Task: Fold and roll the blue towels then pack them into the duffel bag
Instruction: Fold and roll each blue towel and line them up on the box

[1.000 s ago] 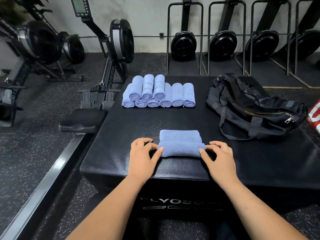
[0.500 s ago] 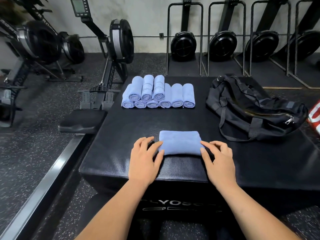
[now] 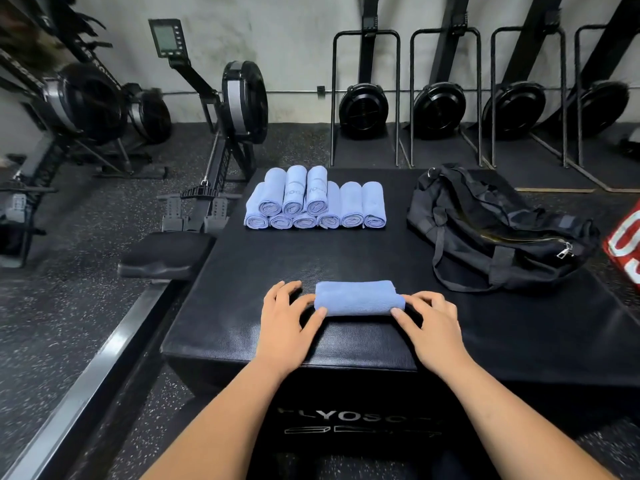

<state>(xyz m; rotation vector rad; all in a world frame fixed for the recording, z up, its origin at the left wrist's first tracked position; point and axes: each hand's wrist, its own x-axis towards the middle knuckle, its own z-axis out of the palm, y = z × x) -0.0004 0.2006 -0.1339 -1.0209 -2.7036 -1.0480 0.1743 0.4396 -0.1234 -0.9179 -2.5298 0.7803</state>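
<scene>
Blue towels lie in 2 places on the black table (image 3: 346, 258). At far left, off the table, a rowing machine (image 3: 239, 98) stands on the speckled floor. Its seat (image 3: 166, 252) is just beside the table's left edge, and its rail is cut off at the bottom-left corner.

On the far left part of the table is a stack of rolled towels (image 3: 315, 202), 6 below and 3 on top, with the spiral ends facing the camera. The lower rolls under the top 3 show only their ends, and the print on 2 upper rolls is too small to read.

Near the front edge, the left hand (image 3: 287, 323) pinches the left end of the front towel (image 3: 358, 301), thumb on its near corner and bent fingers against the end. This towel lies crosswise as a thick bundle, and I cannot tell whether it is folded or partly rolled. The right hand (image 3: 433, 327) grips the right end, fingers curled over the top and thumb at the near edge.

Further right, well apart from the towels, the black duffel bag (image 3: 491, 230) slumps on the table. I cannot tell whether its zipper is open or closed. A red object (image 3: 627, 244) is cut off by the right edge.
</scene>
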